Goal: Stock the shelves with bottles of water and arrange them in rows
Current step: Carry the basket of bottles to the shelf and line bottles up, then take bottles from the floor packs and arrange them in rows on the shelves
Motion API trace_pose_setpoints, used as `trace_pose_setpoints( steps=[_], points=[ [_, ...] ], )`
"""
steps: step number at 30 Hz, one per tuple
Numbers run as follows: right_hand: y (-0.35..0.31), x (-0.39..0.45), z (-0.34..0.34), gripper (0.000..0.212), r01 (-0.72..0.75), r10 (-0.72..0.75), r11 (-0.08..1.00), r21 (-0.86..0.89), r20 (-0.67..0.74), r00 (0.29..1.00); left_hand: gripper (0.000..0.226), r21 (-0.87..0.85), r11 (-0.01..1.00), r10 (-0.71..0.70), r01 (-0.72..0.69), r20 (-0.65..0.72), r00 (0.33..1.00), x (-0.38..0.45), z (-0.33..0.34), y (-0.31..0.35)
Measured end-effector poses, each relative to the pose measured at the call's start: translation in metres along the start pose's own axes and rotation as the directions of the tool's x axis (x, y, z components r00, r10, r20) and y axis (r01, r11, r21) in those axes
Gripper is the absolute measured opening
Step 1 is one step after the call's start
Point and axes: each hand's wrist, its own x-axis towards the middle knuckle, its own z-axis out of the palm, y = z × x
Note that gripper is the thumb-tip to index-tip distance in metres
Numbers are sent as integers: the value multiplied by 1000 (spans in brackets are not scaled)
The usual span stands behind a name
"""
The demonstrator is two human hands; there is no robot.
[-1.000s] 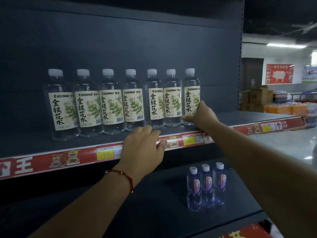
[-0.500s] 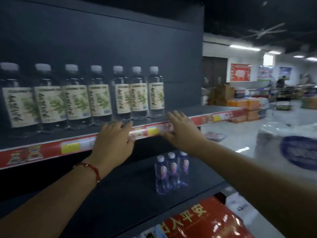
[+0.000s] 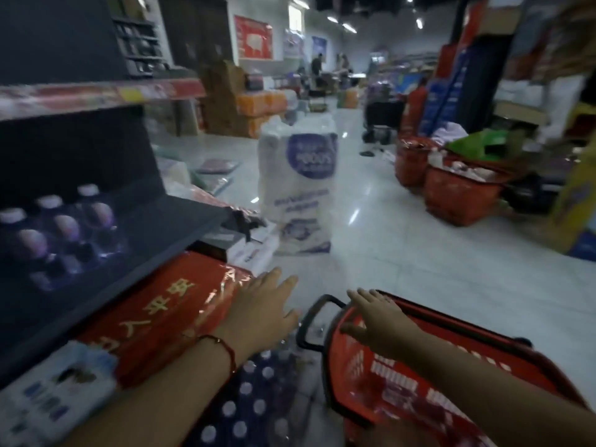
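Shop floor blurs past while both empty hands, left hand and right hand, spread-fingered, reach toward the pack at six o'clock; best grip bottles by their necks.

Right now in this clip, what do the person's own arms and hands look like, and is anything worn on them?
Both forearms are bare, with no sleeves in view and no gloves. The left hand has a thin red cord bracelet round its wrist. The right hand shows no ring, watch or band on its wrist. The picture is motion-blurred, so finer marks cannot be told.
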Motion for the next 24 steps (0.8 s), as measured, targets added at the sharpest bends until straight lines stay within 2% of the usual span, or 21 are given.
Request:
trace_pose_setpoints(
  steps=[3, 7, 12, 17, 22, 24],
  points=[
    [84, -24, 45, 83, -185, 184, 983, -3, 77, 980, 70, -46, 996, 85, -80, 128, 988, 29, 57, 56],
    [160, -54, 106, 84, -369, 358, 929, 15, 215, 909, 75, -26, 979, 203, -203, 250, 947, 56, 134, 115],
    [213, -73, 187, 82, -506, 455, 861, 43, 377, 807, 66, -27, 949, 288, -314, 484, 826, 80, 229, 159],
    [233, -68, 243, 93, -499, 432, 866, -5, 509, 745, 71, 4, 883, 355, -469, 648, 674, 107, 306, 185],
    [249, -45, 286, 80, -379, 340, 922, -72, 620, 708, 68, 19, 808, 396, -589, 723, 566, 124, 367, 205],
    [253, -42, 292, 76, -285, 305, 947, -149, 692, 654, 61, 6, 790, 396, -613, 758, 518, 126, 384, 215]
  ],
)
